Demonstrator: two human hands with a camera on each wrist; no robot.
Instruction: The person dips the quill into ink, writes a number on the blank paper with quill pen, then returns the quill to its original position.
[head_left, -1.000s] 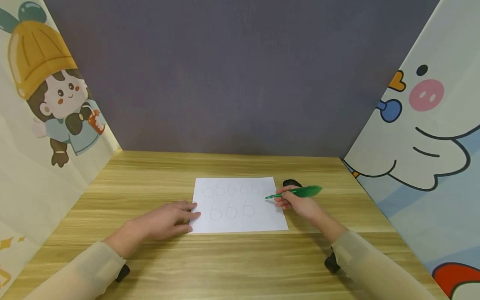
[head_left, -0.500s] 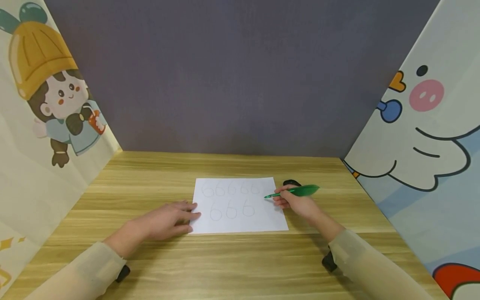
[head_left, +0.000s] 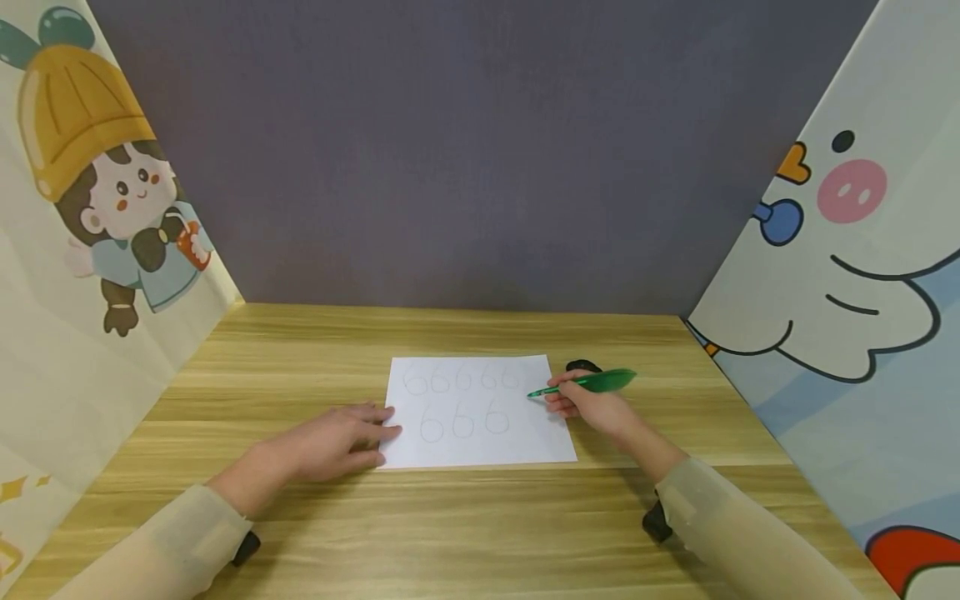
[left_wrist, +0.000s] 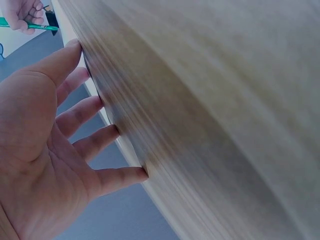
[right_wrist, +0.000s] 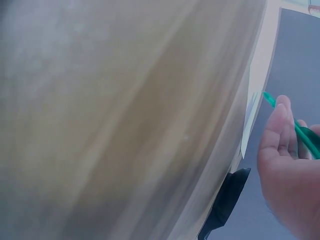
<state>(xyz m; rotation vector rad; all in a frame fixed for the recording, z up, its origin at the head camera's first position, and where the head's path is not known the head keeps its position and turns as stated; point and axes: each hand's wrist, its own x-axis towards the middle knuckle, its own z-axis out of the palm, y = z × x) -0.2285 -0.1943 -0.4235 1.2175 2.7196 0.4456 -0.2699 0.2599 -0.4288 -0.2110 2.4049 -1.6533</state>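
Observation:
A white sheet of paper [head_left: 450,454] lies on the table with two rows of handwritten 6s, several in the upper row and three in the lower. My left hand [head_left: 337,440] rests at its left edge, fingers spread and fairly straight, with fingertips on the sheet; the left wrist view shows that palm [left_wrist: 45,145]. Between thumb and fingers, my right hand [head_left: 588,404] pinches a green feather pen [head_left: 611,381]. The pen's tip [right_wrist: 268,97] points left over the right part of the sheet, slightly above it in the right wrist view.
A small black object [head_left: 583,365] stands just behind the right hand; its dark side [right_wrist: 227,200] shows in the right wrist view. The wooden table [head_left: 450,542] meets a grey panel [head_left: 480,167] at the back, with cartoon-printed walls on both sides.
My right hand with the feather pen has shifted slightly left. The left hand and paper stay in place, and no new marks show.

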